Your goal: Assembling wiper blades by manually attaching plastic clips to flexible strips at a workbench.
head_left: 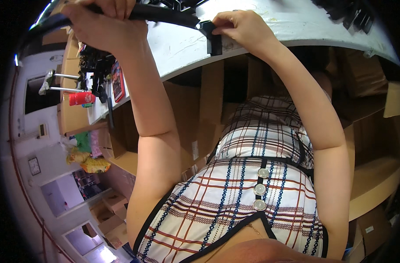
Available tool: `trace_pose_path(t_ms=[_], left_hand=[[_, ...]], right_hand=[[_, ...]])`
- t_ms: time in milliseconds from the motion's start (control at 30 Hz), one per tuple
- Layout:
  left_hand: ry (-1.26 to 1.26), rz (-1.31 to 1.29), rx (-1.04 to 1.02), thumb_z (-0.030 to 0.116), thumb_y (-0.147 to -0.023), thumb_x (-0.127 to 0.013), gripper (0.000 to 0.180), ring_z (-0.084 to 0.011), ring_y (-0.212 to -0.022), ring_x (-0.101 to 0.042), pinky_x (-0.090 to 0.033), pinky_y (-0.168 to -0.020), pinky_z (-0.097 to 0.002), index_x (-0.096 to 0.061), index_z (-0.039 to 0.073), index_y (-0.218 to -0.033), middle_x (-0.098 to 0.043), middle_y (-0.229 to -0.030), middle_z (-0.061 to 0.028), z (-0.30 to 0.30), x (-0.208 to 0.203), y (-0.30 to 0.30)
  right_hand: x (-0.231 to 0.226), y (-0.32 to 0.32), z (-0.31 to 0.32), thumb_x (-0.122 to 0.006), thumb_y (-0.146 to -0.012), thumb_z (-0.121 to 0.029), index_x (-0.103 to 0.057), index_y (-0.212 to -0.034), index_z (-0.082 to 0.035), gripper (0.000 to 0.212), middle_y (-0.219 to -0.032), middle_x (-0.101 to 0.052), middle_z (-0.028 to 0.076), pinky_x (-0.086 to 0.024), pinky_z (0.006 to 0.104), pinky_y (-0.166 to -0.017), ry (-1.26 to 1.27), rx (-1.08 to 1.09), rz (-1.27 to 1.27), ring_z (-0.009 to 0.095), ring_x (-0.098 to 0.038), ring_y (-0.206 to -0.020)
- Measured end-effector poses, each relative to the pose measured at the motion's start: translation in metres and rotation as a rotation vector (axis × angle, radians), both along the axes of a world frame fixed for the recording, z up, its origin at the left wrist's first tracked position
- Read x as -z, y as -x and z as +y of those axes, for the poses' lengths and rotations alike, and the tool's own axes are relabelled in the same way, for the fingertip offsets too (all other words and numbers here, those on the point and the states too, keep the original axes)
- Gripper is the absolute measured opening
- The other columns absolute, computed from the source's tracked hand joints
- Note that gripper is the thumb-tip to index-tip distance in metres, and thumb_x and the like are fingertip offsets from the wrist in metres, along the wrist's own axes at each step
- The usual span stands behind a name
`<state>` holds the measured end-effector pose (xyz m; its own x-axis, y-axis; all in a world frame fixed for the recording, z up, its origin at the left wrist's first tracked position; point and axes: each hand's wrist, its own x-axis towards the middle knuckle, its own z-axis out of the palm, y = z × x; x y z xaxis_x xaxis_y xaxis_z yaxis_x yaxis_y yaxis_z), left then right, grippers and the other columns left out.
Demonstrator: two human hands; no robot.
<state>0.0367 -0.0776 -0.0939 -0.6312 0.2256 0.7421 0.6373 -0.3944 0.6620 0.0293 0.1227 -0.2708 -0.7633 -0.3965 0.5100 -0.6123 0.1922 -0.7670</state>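
Observation:
My left hand (pixel 105 30) is closed around a long black bar (pixel 165 14) at the top of the view. The bar runs off toward the upper left, and its right end tapers. At that end, my right hand (pixel 246 30) pinches a small black plastic piece (pixel 213 41) between thumb and fingertips. The piece has an angled top and a flat rectangular lower part, which lies over the front edge of the white table (pixel 178 52). It touches or sits very close to the bar's end; whether the two are joined I cannot tell.
Black parts (pixel 346 15) lie in a heap at the table's far right, with more (pixel 95 65) on the left. Near those stand a red can (pixel 81 98) and a red-framed flat object (pixel 117 81). Open cardboard boxes (pixel 375 175) fill the space under and beside the table.

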Motion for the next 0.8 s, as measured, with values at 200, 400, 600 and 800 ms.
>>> trace_pose_path(t_ms=[200, 400, 600, 800], left_hand=[[0.048, 0.089, -0.295, 0.035, -0.104, -0.045, 0.036, -0.0041, -0.038, -0.022, -0.019, -0.035, -0.0193, -0.054, 0.011, -0.079, -0.029, -0.049, 0.0053, 0.053, 0.005, -0.003], [0.079, 0.072, -0.173, 0.034, -0.104, -0.043, 0.036, -0.0039, -0.037, -0.023, -0.02, -0.035, -0.0181, -0.056, 0.01, -0.08, -0.03, -0.049, 0.0049, 0.044, 0.003, 0.007], [0.186, 0.059, -0.085, 0.034, -0.105, -0.041, 0.039, -0.0036, -0.036, -0.024, -0.021, -0.033, -0.0176, -0.057, 0.009, -0.08, -0.032, -0.049, 0.0039, 0.056, -0.001, 0.011], [0.274, 0.137, -0.058, 0.034, -0.106, -0.037, 0.038, -0.0031, -0.037, -0.023, -0.021, -0.033, -0.0176, -0.056, 0.009, -0.083, -0.034, -0.051, 0.0037, 0.055, -0.004, 0.001]], right_hand=[[-0.01, -0.009, -0.002, -0.067, -0.088, -0.015, -0.071, -0.106, -0.007, 0.02, -0.092, -0.07, 0.009, -0.054, 0.029, -0.082, -0.15, 0.067, -0.026, 0.021, -0.068, -0.086], [-0.018, -0.016, 0.002, -0.067, -0.088, -0.017, -0.071, -0.106, -0.009, 0.02, -0.09, -0.068, 0.009, -0.054, 0.0304, -0.078, -0.169, 0.096, 0.019, 0.021, -0.067, -0.082], [-0.013, -0.016, 0.002, -0.067, -0.088, -0.018, -0.071, -0.105, -0.01, 0.019, -0.087, -0.068, 0.008, -0.054, 0.0307, -0.075, -0.162, 0.11, 0.057, 0.022, -0.066, -0.079], [-0.02, -0.022, 0.002, -0.069, -0.087, -0.019, -0.072, -0.104, -0.011, 0.019, -0.085, -0.067, 0.007, -0.054, 0.0303, -0.074, -0.201, 0.121, 0.075, 0.021, -0.066, -0.078]])
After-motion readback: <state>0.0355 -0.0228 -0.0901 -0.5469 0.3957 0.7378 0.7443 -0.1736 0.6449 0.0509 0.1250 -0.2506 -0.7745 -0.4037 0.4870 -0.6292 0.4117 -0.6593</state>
